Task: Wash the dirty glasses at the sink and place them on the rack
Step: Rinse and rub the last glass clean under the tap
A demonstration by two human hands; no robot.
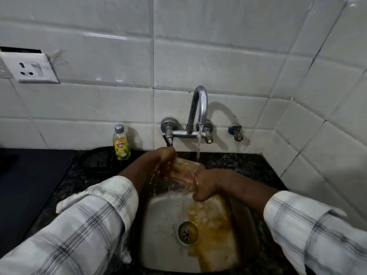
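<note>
The steel sink [158,225] sits in a dark speckled tabletop [234,161] pressed into a corner: white tiled wall [119,104] behind, another tiled wall close on the right. Left of the basin the tabletop runs wider, with a dish soap bottle [121,142] standing against the back wall. The tap [198,108] pours a thin stream just behind the hands.

1 clear drinking glass [183,171] is held on its side above the basin, between both hands. The left hand [164,157] has its fingers wrapped around the base end; the right hand [206,185] sits at the mouth end, fingers apparently pushed inside, though blur makes this unsure. The glass looks brown-tinted and wet. Brownish-orange liquid spreads over the basin floor beside the drain [186,232].
</note>
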